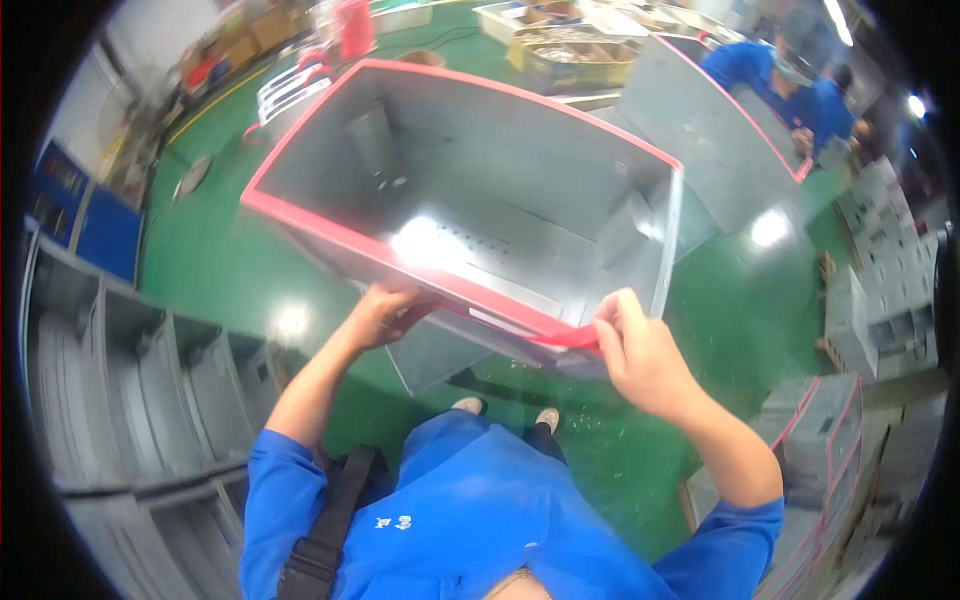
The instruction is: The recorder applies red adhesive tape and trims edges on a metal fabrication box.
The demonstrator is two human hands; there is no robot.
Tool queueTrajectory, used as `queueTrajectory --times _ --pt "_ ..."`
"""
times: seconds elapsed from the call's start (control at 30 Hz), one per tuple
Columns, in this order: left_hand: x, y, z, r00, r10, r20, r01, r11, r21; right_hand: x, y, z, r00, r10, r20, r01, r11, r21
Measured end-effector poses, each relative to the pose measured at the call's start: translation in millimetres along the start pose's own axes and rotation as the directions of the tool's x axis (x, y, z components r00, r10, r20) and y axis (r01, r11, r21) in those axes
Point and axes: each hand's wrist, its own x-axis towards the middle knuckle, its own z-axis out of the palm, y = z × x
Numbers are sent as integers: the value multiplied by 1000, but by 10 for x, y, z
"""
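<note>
In front of me stands a large, open-topped grey metal box (520, 130), its inside bare and shiny. A red tape strip (440, 282) runs along the near rim; the left and far rims are edged in red too, while the right rim shows bare grey. My right hand (640, 355) pinches the red strip close to the near right corner, where it lifts away from the metal. Closed on the near wall just below the rim is my left hand (392, 312), its fingertips partly hidden.
Another red-edged grey box (690, 130) is at the far right, beside people in blue (825, 105). Grey metal housings (130, 380) line the left side. More grey parts (885, 300) are stacked at the right. Bins (570, 60) stand at the back on the green floor (215, 240).
</note>
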Motion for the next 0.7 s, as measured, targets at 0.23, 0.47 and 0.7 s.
queueTrajectory --times 0.23,0.47,0.7 --pt "-183 1072 -198 913 -404 -51 406 913 30 -27 197 -383 870 -468 -152 489 858 157" --pt "-403 1664 147 827 -536 -169 544 839 3 74 591 -780 933 -341 -113 353 812 465" --pt "-508 1787 382 583 -755 -299 563 641 -522 322 765 -835 958 -267 -105 280 788 548"
